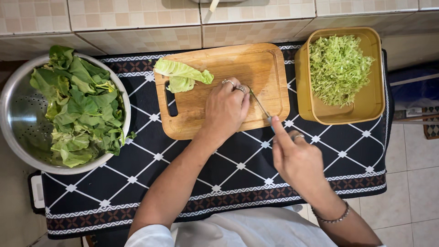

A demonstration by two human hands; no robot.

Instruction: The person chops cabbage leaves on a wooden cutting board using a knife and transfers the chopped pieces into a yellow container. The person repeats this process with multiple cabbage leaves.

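Head view: patterned black cloth covers table beside tiled counter.

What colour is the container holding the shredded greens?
Mustard yellow; the container shows best in the head view, right of the cutting board.

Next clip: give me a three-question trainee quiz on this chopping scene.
1. True or false: the colander holds whole leaves.
2. What fills the yellow tub? A shredded greens, B whole leaves, C nothing.
3. Which hand holds the knife?

Key: 1 true. 2 A. 3 The right hand; the left hand rests on the board, near a few leaves.
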